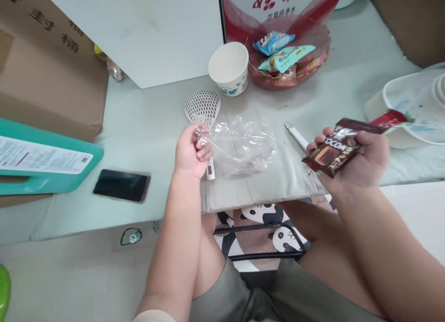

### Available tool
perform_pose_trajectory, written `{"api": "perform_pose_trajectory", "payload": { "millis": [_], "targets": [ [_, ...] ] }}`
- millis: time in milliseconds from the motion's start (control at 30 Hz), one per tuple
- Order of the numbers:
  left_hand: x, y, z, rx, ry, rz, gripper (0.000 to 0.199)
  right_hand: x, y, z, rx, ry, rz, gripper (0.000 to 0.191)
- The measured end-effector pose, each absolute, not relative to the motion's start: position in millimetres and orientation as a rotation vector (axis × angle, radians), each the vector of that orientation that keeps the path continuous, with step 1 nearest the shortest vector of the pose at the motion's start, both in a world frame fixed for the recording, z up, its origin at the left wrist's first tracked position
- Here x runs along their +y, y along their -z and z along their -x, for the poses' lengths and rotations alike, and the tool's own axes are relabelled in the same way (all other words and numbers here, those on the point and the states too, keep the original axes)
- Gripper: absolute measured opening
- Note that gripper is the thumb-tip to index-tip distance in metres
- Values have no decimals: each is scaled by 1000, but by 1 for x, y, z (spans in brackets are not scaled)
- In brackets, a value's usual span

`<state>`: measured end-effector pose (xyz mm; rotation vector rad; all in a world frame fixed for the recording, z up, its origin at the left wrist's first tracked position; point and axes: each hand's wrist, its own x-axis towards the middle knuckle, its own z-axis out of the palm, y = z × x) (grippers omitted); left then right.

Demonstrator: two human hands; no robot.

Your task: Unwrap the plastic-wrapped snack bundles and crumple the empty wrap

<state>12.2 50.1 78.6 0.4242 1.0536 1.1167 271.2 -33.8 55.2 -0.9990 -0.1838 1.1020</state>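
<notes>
From here, a long table draped in pale grey-green cloth [167, 127] crosses the room, its front edge hanging in soft folds; below lies a pale, smooth floor [86, 275], with a panda-patterned mat [243, 220] under a black metal frame [264, 255], and soft, whitish light glints faintly off the cloth

I wear grey-green shorts [278, 292], creased across my lap at the bottom centre of the frame. A pale cream sleeve [155, 316] shows at the lower edge; my left hand [191, 150] and right hand [370, 162] are bare.
</notes>
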Motion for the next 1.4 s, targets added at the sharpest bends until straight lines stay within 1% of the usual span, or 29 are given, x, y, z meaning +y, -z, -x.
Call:
{"api": "perform_pose_trajectory", "payload": {
  "millis": [133, 233, 300, 367, 400, 433, 500, 533, 600, 700, 833, 933, 1000, 1100, 1167, 1233, 1300, 1333, 1400],
  "targets": [
    [49, -76, -11, 1072, -1070, -507, 25, -7, -59, -265, -313, -1129, 1181, 20],
    [49, -78, -7, 1066, -1061, -517, 21, 47, -80, -266, -539, -1026, 1253, 19],
    [49, -80, -4, 1058, -1059, -523, 19, 95, -101, -277, -725, -965, 1336, 25],
    [49, -81, -2, 1057, -1061, -530, 18, 144, -124, -293, -869, -827, 1503, 21],
    [49, -82, -1, 1059, -1064, -532, 18, 165, -134, -302, -957, -767, 1626, 14],
    [49, -81, 0, 1061, -1069, -533, 17, 181, -142, -310, -1078, -693, 1738, 14],
    [50, -79, 0, 1057, -1081, -538, 17, 196, -151, -318, -1145, -520, 1896, 32],
    [50, -78, 0, 1047, -1093, -548, 19, 193, -151, -318, -1208, -514, 1869, 35],
    [51, -74, -1, 1002, -1155, -587, 23, 167, -140, -307, -1300, -511, 1722, 28],
    [50, -70, -3, 903, -1238, -656, 31, 91, -101, -278, -1429, -552, 1503, 22],
    [41, -74, -6, 768, -1110, -689, 39, -11, -42, -248, -1227, -767, 1374, 33],
    [33, -78, -9, 659, -979, -743, 44, -49, -21, -241, -1208, -815, 1341, 38],
    [28, -77, -13, 603, -892, -776, 44, -54, -16, -242, -1268, -842, 1323, 48],
    [22, -74, -19, 540, -749, -796, 44, -48, -11, -248, -1332, -894, 1271, 69],
    [18, -72, -24, 498, -634, -798, 45, -42, -9, -252, -1366, -875, 1235, 78],
    [17, -70, -27, 447, -506, -802, 47, -39, -12, -254, -1419, -800, 1188, 80],
    [18, -68, -30, 416, -388, -812, 48, -40, -20, -253, -1482, -820, 1138, 76],
    [19, -68, -31, 422, -349, -819, 49, -41, -26, -253, -1509, -913, 1127, 73],
    [23, -67, -31, 481, -340, -836, 50, -45, -38, -252, -1545, -1236, 1152, 66]
  ]
}}
